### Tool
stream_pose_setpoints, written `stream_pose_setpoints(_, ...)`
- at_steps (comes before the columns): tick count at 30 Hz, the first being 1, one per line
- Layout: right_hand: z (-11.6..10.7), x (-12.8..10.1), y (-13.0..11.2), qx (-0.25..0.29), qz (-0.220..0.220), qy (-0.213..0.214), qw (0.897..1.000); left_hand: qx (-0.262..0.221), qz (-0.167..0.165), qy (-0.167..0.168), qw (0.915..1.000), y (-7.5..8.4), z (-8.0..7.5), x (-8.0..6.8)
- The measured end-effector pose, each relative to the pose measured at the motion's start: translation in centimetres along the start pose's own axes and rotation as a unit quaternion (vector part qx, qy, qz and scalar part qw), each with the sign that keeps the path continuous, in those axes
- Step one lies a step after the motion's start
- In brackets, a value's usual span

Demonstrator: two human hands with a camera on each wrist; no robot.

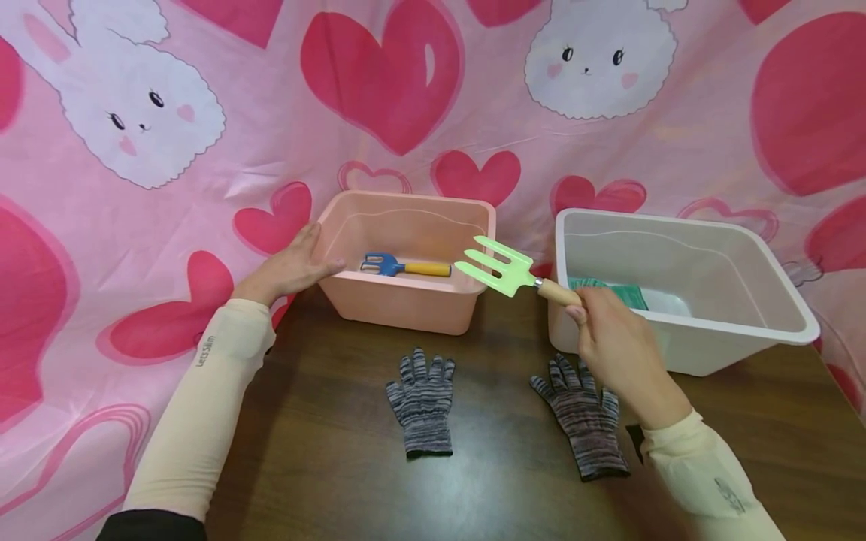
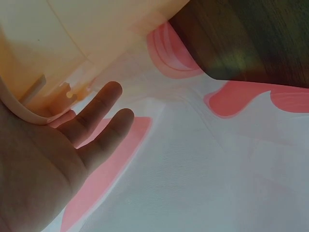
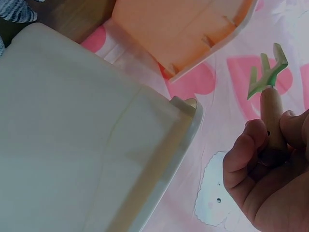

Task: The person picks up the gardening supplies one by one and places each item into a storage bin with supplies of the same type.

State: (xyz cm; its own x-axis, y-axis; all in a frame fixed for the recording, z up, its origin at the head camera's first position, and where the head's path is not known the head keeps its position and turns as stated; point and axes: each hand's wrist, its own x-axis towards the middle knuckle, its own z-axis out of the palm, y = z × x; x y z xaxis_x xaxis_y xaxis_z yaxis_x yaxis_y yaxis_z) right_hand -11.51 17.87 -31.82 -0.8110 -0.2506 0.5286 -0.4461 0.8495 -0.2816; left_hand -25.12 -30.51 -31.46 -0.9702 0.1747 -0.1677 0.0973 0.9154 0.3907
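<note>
R hand (image 1: 619,353) is gripping the green fork (image 1: 504,269) by its wooden handle, grip closed round it, holding it over the pink tub's (image 1: 406,312) right rim. L hand (image 1: 291,267) is resting flat w/ fingers straight on the tub's left side. Blue rake (image 1: 399,265) is lying inside; 2 gloves (image 1: 422,402) on the desk (image 1: 325,451).

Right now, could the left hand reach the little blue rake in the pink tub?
Probably yes. The left hand rests on the pink tub's side, the tub is open on top, and nothing covers the blue rake.
</note>
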Motion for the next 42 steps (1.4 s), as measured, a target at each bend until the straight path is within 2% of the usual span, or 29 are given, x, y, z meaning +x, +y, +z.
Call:
stream_pose_setpoints(9, 0.1, 1.3, -0.3, 0.006, 0.006, -0.008, 1.0, 0.007, 0.007, 0.0, 1.0, -0.1, 0.0, 0.0)
stream_pose_setpoints(23, 0.9, 3.1, -0.5, -0.003, -0.013, 0.003, 1.0, 0.002, -0.01, -0.001, 0.9999, 0.1, 0.1, 0.1)
stream_pose_setpoints(29, 1.1, 3.8, -0.7, -0.001, -0.001, -0.013, 1.0, -0.001, -0.014, -0.003, 0.9999, 0.0, 0.2, 0.1)
stream_pose_setpoints(42, 1.7, 5.8, -1.4, 0.002, 0.015, -0.05, 0.999, 0.006, 0.003, -0.005, 1.0, -0.4, 0.0, 0.1)
